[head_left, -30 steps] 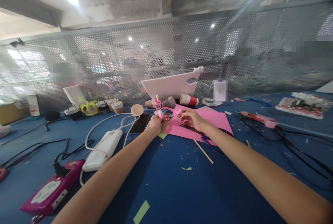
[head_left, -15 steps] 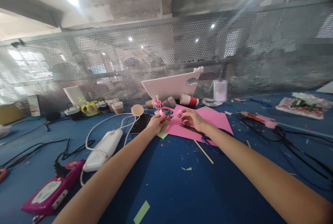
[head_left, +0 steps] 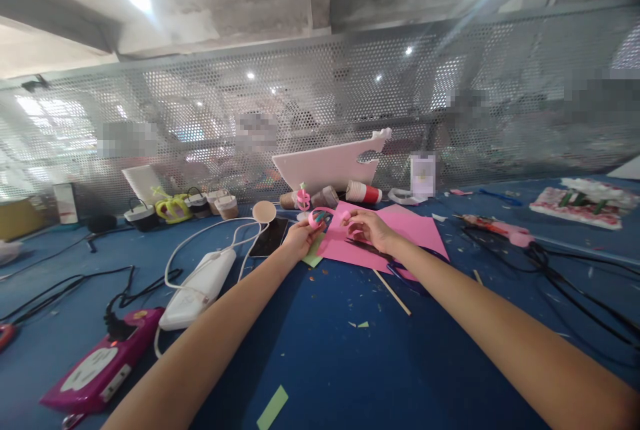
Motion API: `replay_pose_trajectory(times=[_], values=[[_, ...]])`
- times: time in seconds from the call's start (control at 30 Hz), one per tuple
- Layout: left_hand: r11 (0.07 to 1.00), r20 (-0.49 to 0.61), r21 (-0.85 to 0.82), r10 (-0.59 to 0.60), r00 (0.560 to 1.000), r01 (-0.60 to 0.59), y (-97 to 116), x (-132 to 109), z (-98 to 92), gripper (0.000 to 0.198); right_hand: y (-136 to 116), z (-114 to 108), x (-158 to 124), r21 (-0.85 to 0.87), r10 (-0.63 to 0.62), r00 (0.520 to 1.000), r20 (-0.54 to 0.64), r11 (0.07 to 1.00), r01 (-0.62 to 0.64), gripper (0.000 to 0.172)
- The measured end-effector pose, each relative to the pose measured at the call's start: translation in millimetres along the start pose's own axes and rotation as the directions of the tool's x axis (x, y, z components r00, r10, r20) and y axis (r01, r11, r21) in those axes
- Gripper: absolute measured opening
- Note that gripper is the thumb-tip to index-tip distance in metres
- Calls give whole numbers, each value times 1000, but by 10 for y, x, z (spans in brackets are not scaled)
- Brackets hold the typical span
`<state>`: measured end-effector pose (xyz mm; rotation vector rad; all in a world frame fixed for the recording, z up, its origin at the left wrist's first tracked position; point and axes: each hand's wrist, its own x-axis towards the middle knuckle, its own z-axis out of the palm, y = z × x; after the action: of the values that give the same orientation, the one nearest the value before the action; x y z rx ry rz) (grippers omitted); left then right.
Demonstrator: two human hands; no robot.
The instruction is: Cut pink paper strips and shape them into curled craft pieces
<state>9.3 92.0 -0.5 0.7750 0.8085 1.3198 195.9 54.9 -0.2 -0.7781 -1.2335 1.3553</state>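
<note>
My left hand [head_left: 301, 238] is closed on a curled pink paper strip [head_left: 326, 211], with a small teal piece inside the curl that I cannot identify. A rounded pink end of what looks like the same strip sits in the pinched fingertips of my right hand [head_left: 371, 229]. Both hands are above pink paper sheets [head_left: 420, 237]. Scissors [head_left: 369, 248] with dark blades and blue handles lie on the sheets, partly under my right wrist. By my left hand there is a piece of green paper [head_left: 313, 258], and a small pink spiral ornament [head_left: 303, 198] stands just behind it.
A phone [head_left: 269, 238], a white power strip [head_left: 199, 289] with cables and a magenta power box [head_left: 105, 363] lie on the left. A wooden stick [head_left: 393, 292] rests in front. Paper cups [head_left: 363, 192] lie behind; a pink glue gun [head_left: 500, 229] is at right.
The pink strip's loop at my left hand has become smaller and lower, curling closer round the teal piece. My right hand has hardly moved.
</note>
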Motion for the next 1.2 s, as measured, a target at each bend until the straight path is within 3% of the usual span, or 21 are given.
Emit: replay_pose_trajectory(times=[0.37,0.57,0.73,0.87,1.0,1.1,1.2], values=[[996,19,6,83,996,-83,3,-34,-14,34,-20,13,-12,1,-13,1000,19,1000,13,11],[994,67,59,90,994,-94,-5,-71,1,22,-1,6,4,-16,4,1000,-13,1000,-4,17],[994,16,16,111,994,-111,48,-55,-1,7,41,6,35,-67,-4,999,-46,998,1,18],[990,24,26,135,991,-135,150,-56,34,21,55,57,52,-115,-29,998,-55,993,23,24],[974,202,165,119,972,-153,295,-108,96,34,42,157,68,-154,-73,996,-58,986,63,27],[943,379,259,101,920,-211,382,-184,149,52,19,235,85,-142,-113,988,-102,985,98,28],[884,466,320,166,869,-340,411,-236,194,77,-3,290,94,-121,-124,981,-150,987,106,26]])
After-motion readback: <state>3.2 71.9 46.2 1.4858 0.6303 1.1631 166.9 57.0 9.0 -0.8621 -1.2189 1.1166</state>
